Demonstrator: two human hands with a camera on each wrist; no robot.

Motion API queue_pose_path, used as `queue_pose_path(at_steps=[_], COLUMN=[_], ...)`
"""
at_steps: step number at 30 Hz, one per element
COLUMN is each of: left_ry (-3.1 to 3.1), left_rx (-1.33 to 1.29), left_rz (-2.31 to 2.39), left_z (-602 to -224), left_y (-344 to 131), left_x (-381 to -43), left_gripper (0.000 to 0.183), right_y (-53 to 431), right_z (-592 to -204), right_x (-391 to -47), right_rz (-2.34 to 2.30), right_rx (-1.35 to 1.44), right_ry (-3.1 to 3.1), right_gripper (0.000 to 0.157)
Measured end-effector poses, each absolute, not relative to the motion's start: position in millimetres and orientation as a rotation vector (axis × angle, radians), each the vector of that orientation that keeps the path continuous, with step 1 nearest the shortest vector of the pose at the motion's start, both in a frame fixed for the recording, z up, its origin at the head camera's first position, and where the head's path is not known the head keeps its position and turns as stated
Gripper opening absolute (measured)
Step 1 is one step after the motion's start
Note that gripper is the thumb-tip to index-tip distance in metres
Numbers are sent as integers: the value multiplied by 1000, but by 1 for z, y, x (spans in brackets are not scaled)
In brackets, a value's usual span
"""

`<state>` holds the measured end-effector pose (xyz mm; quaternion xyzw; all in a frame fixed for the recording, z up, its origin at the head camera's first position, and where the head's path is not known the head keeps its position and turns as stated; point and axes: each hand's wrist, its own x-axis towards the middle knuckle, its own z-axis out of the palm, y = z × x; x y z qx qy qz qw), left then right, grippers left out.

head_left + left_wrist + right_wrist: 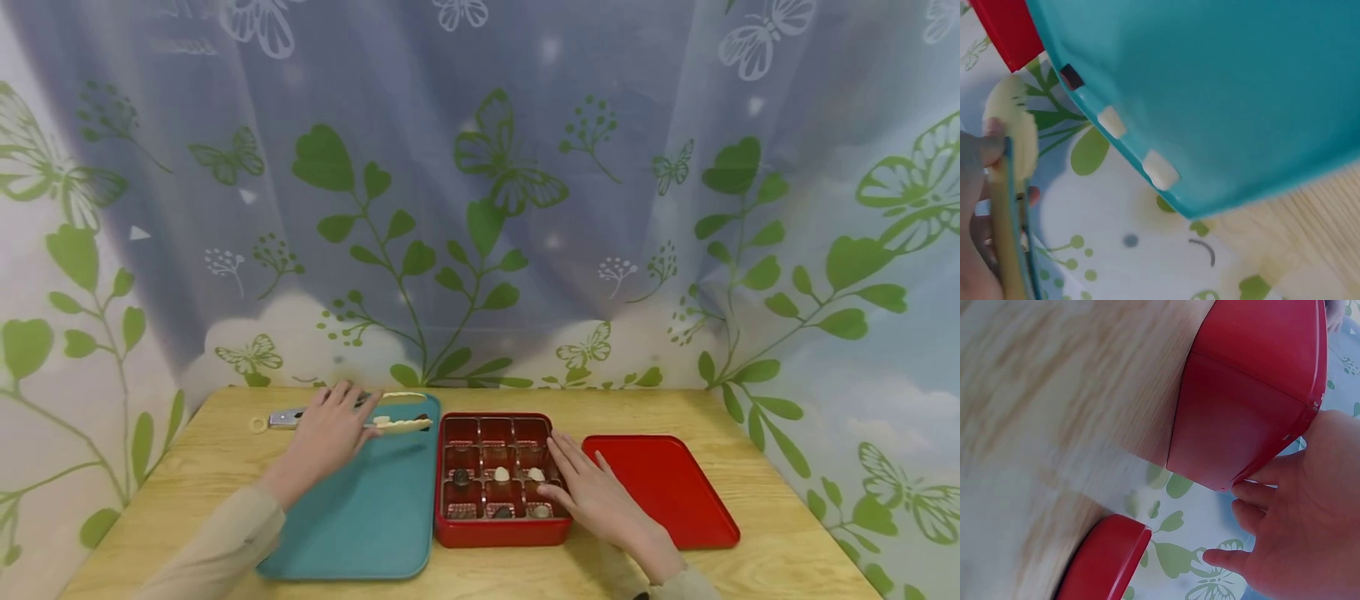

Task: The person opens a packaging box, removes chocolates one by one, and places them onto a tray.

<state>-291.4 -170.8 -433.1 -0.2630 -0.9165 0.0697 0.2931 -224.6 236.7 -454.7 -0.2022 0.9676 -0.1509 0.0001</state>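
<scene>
Red box [502,534] stands before you on the wooden table [772,533], its front wall facing you, with the teal tray [375,525] just to its left and reaching a little closer to you. In the row of compartments nearest you, there is a dark piece [503,512] in the middle one and a pale piece [540,511] in the right one; you cannot tell what the left one holds.

Your right hand [592,492] grasps nothing: its fingers are stretched out and rest against the box's right side. Just beyond that hand to the right lies the red lid [671,492], flat on the table. One row further in, you have a dark sweet [461,477] on the left and two white sweets [502,474] in the middle and right compartments.

Farther out, your left hand [330,425] grips the tongs [405,427], their pale tips apart over the tray's far end. Near the tray's far rim lie a brown piece [1072,77], closest to the box, and two white pieces [1160,169]. Behind everything hangs a curtain [420,275] patterned with leaves and butterflies.
</scene>
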Motion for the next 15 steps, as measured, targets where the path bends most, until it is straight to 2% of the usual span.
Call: queue_pose_path(at_steps=[5, 11, 15], left_ry=[-2183, -2025, -2010], left_rx=[-782, -838, -856], left_rz=[183, 208, 240], left_z=[-431, -423, -418], left_y=[-179, -181, -177], left_x=[-287, -285, -281], left_gripper=[61, 87, 93], right_y=[237, 238, 237], right_z=[-455, -456, -456], right_x=[-224, -225, -225], right_rz=[-470, -476, -480], right_rx=[-638, -639, -647], right_ry=[3043, 3044, 3044], right_gripper=[82, 82, 82])
